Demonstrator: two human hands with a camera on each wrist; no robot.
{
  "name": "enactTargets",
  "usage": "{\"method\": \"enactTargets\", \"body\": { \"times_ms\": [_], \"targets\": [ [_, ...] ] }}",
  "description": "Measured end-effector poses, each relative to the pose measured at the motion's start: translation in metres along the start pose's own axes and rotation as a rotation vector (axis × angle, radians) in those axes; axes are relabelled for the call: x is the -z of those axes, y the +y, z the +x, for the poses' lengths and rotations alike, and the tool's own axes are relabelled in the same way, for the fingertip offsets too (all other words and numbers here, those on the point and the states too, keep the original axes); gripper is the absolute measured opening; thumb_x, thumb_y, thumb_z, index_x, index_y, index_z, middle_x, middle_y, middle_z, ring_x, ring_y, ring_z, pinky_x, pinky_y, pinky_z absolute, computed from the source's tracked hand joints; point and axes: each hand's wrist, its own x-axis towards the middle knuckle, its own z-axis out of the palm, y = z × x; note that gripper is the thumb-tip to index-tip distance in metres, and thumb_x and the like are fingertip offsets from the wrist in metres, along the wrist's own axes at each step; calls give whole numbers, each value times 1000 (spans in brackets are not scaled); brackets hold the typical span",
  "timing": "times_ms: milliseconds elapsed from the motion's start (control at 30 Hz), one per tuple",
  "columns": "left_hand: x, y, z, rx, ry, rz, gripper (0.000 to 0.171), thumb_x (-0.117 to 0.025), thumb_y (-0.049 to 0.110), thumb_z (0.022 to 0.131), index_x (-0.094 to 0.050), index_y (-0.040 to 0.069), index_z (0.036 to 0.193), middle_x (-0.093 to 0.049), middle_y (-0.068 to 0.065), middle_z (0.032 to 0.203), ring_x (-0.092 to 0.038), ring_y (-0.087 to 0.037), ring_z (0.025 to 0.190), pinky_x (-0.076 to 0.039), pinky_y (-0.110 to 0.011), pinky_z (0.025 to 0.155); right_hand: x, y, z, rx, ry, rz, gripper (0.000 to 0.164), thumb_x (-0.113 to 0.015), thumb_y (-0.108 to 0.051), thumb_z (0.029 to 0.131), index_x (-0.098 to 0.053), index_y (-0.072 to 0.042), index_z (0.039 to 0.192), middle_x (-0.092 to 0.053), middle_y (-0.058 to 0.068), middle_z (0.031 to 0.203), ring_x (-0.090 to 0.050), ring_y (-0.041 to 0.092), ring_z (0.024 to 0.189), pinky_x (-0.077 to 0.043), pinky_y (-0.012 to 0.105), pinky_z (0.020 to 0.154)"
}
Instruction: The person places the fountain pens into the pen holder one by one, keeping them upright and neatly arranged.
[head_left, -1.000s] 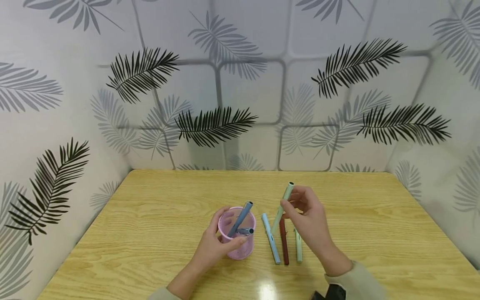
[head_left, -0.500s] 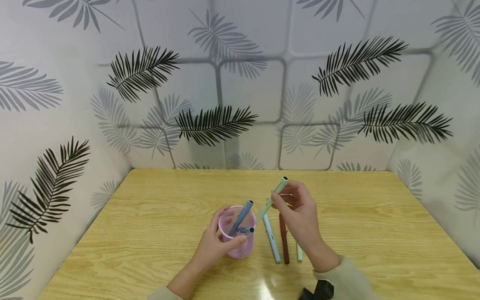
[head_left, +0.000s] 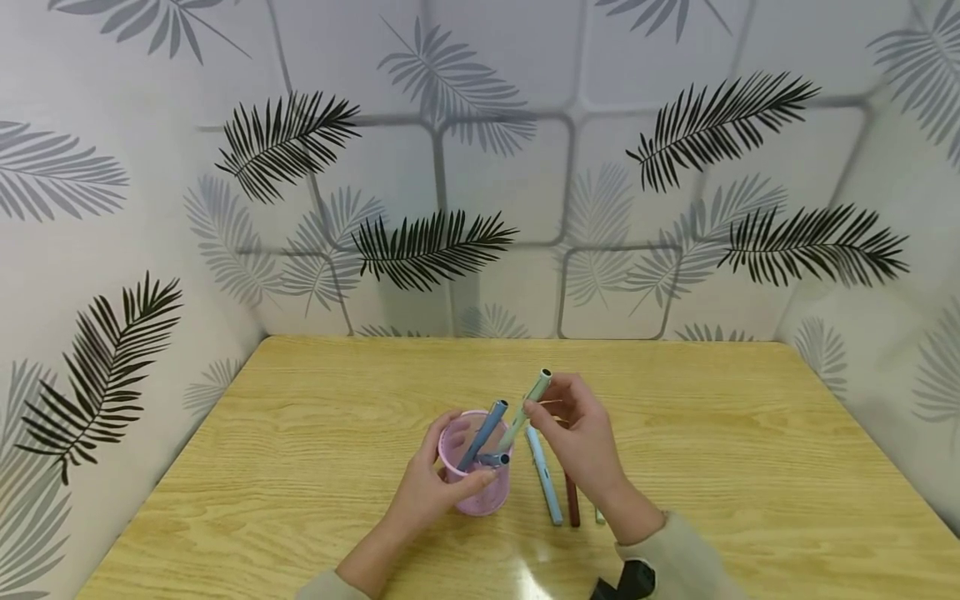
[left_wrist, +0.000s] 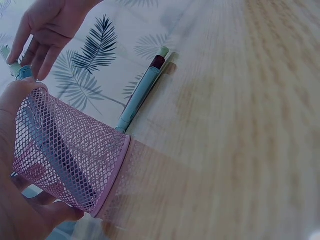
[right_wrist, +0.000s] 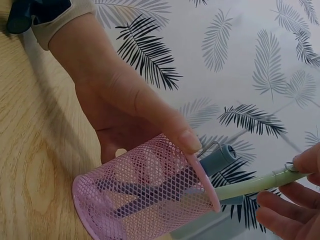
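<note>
A pink mesh pen holder (head_left: pixel 480 500) stands on the table, and my left hand (head_left: pixel 431 483) grips it round the side with the thumb at its rim. Two blue-grey pens lean inside it, one taller pen (head_left: pixel 483 433) and one lower pen (head_left: pixel 495 459). My right hand (head_left: pixel 577 437) pinches a light green pen (head_left: pixel 531 400) near its upper end. The green pen slants down to the left, and in the right wrist view its lower end passes inside the rim of the holder. The fingers (right_wrist: pixel 285 212) of the right hand stay outside the rim.
Right of the holder lie a light blue pen (head_left: pixel 545 479), a dark red pen (head_left: pixel 573 500) and another green pen (head_left: pixel 599 516), the last two partly hidden by the right hand. Leaf-patterned cloth (head_left: pixel 502 183) stands behind the wooden table (head_left: pixel 337 392).
My right hand has moved left with the light green pen, from above the lying pens to the holder, and the pen's lower end has dipped into it. The left hand stays in place.
</note>
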Motion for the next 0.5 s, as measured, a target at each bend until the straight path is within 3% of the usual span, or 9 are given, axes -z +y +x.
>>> {"method": "enactTargets", "body": {
  "times_ms": [267, 500],
  "targets": [
    [0, 0, 1, -11, -5, 0, 79, -76, 19, 78, -29, 23, 142, -41, -12, 138, -42, -31, 123, -47, -40, 90, -2, 7, -4, -104, -83, -117, 14, -66, -16, 88, -60, -11, 100, -62, 3, 94, -62, 18, 84, -52, 30, 68],
    [0, -1, 0, -4, 0, 4, 82, -77, 20, 78, -27, 23, 142, -42, -11, 138, -44, -28, 121, -47, -40, 90, -4, 17, -8, -106, -128, -167, 12, -66, -15, 88, -61, -13, 99, -61, 3, 93, -63, 17, 79, -53, 28, 65]
  ]
}}
